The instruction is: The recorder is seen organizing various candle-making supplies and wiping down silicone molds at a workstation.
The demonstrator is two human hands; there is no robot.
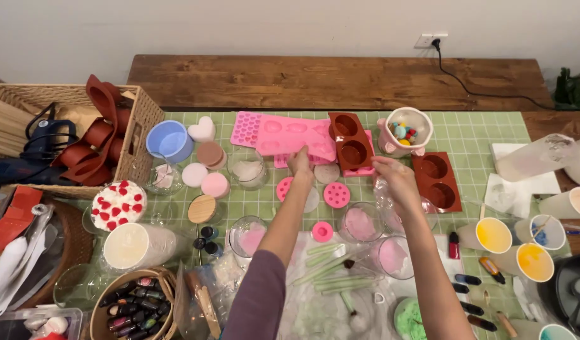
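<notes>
Red flat package (pixel 11 217) at far left table edge.

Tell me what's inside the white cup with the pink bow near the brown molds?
The white cup holds small round pieces in blue, yellow, red and green, piled near the top. What lies underneath them, deeper in the cup, is covered by its wall.

I see both my arms stretched forward, the left hand (pixel 298 161) reaching furthest with fingers curled down, the right hand (pixel 392 178) loosely curled.
</notes>
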